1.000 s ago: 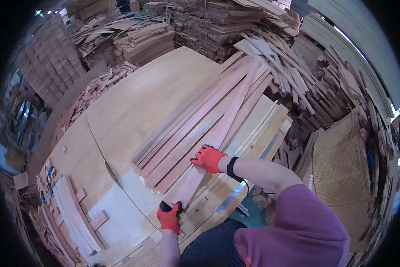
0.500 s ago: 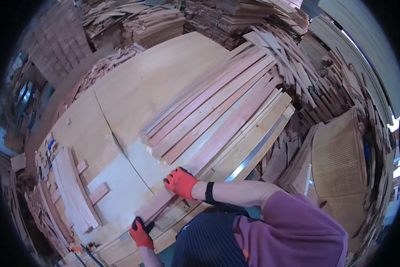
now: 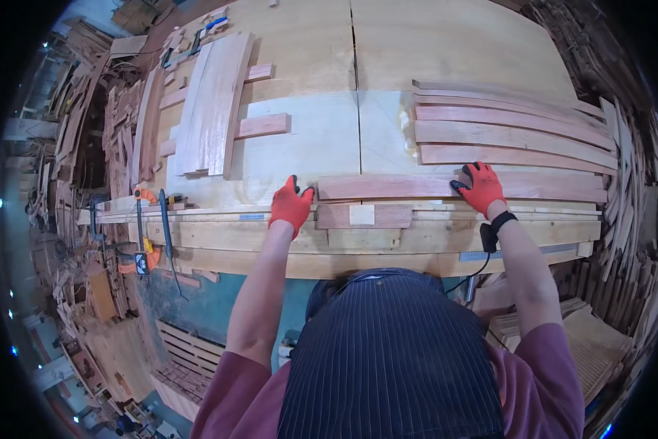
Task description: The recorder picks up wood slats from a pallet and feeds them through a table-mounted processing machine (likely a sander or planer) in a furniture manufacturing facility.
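Observation:
A long pinkish wooden plank (image 3: 395, 186) lies across the near part of the workbench, running left to right. At its left end is my left hand (image 3: 292, 206), in a red glove with black fingertips; its thumb and fingers are spread, the thumb beside the plank's end. Further right, my right hand (image 3: 484, 193), gloved alike, lies over the plank, fingers bent at its far edge and thumb on its face. A short wooden block (image 3: 329, 216) with a pale square piece (image 3: 362, 214) sits just nearer than the plank.
Several pink planks (image 3: 512, 135) lie side by side at the right. Wide boards (image 3: 215, 102) rest on crosspieces (image 3: 263, 126) at the left. An orange clamp (image 3: 146, 260) is at the bench's left front. A metal ruler (image 3: 475, 257) lies along the front edge (image 3: 285, 238).
The view has turned, so the bench now runs straight across. My left hand is now at the plank's left end; my right hand is farther along it, wider apart from the left.

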